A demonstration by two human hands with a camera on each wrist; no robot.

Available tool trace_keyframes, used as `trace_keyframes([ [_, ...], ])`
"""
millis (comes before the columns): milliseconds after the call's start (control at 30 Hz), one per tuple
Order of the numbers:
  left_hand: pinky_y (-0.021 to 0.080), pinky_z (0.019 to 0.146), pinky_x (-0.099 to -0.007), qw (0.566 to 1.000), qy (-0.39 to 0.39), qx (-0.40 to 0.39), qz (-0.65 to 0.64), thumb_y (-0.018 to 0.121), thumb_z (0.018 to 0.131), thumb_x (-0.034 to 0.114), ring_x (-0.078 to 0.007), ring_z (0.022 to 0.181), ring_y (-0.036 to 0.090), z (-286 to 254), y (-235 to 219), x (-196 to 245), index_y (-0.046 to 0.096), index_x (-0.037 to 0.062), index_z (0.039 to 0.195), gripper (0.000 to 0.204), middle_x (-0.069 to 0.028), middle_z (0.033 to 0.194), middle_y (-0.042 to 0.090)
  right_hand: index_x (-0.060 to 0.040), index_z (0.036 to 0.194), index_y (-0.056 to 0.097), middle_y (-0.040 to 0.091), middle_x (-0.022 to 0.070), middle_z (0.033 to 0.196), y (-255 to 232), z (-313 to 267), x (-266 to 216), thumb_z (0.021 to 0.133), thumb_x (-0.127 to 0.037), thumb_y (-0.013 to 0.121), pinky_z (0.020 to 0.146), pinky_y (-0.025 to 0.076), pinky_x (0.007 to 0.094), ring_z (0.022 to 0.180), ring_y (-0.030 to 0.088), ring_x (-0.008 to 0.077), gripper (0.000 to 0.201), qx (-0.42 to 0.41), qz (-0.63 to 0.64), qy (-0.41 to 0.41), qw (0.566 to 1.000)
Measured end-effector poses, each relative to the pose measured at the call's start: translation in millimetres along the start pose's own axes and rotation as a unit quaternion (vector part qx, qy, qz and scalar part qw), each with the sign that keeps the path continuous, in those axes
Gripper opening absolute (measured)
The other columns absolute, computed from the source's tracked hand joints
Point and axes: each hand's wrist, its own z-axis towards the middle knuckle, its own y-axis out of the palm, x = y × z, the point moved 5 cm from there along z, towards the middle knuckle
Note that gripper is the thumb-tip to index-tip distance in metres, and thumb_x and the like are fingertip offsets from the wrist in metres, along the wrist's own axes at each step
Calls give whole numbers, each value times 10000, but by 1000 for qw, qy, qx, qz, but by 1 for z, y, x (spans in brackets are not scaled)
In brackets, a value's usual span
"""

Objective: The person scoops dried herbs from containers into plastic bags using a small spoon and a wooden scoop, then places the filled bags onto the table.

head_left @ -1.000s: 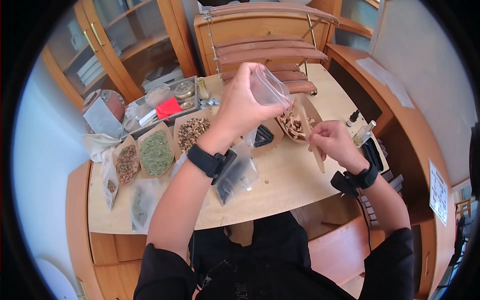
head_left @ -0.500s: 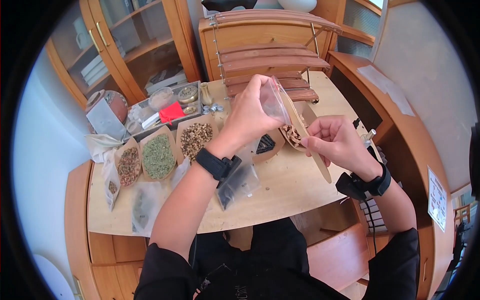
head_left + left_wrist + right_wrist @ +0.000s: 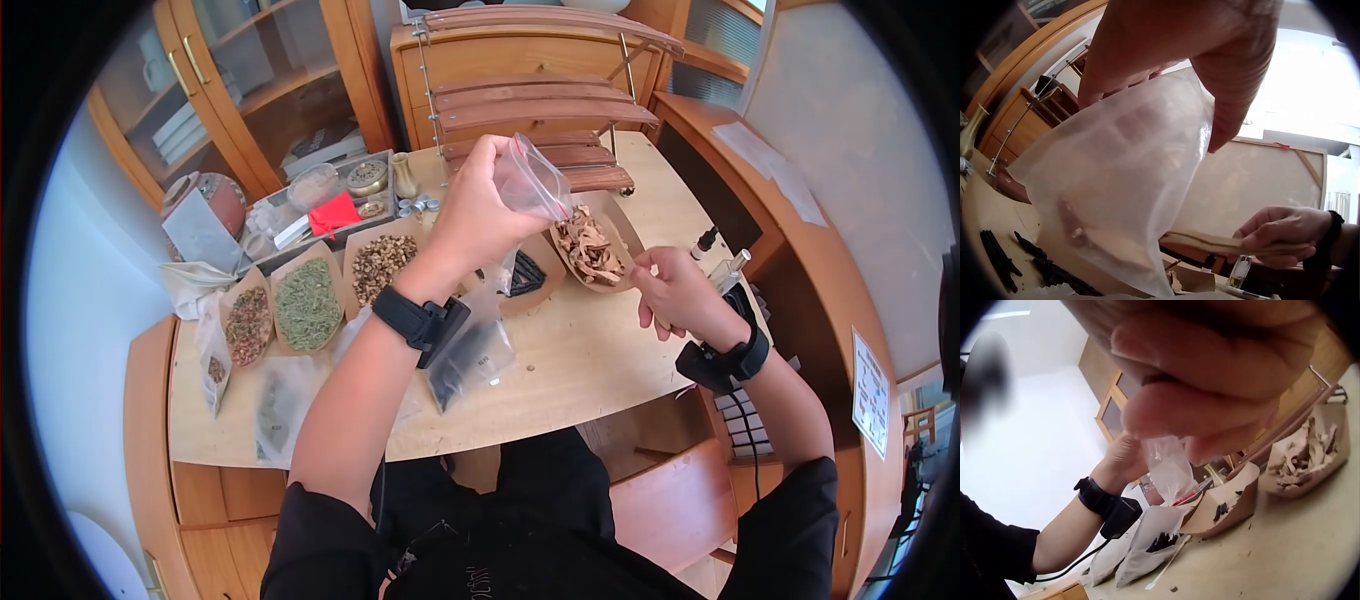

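Observation:
My left hand (image 3: 490, 195) grips a clear zip bag (image 3: 545, 190) above the table, its red-lined mouth turned right. In the left wrist view the frosted bag (image 3: 1116, 169) fills the middle, with a small reddish-brown patch showing through low down. My right hand (image 3: 675, 290) pinches a flat wooden stick (image 3: 1210, 242); the stick's far end meets the bag's side in that view. Below the bag stands a paper tray (image 3: 625, 225) of dry, pale brown curled pieces (image 3: 590, 245). Beside it another paper tray (image 3: 545, 290) holds dark sticks (image 3: 525, 272).
More paper trays hold tan chunks (image 3: 380, 265), green dried herb (image 3: 308, 305) and reddish buds (image 3: 247, 325). Filled bags (image 3: 470, 360) lie along the near edge. A grey box (image 3: 340, 240) of small items, a slatted wooden rack (image 3: 540, 110) and small bottles (image 3: 706, 240) stand behind and right.
The wooden stick stood upright along the bag's mouth and over the tray; now it is no longer plain in the head view. My right hand has shifted slightly right and the pale pieces are uncovered.

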Motion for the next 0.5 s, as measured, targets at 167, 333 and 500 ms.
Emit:
trace_keyframes([
  [167,468,897,-304,999,-33,-38,19,840,673,126,-146,1014,577,-1,0,5,458,54,1161,624,-64,1093,573,68,922,582,584,92,553,2,0,18,903,-174,507,273,293,241,327,469,106,255,-20,85,94,992],
  [333,465,900,-302,999,-28,-37,11,839,671,120,-140,1007,574,-3,1,4,458,53,1162,625,-63,1091,571,26,957,607,556,59,514,5,6,35,942,-221,485,262,247,218,297,409,65,276,-43,121,105,986],
  [500,456,899,-288,998,-51,-47,0,839,670,130,-131,1012,565,-5,6,6,458,54,1160,626,-57,1074,577,23,913,601,545,54,502,5,1,31,943,-225,492,262,237,220,290,383,63,273,-38,127,89,987],
])
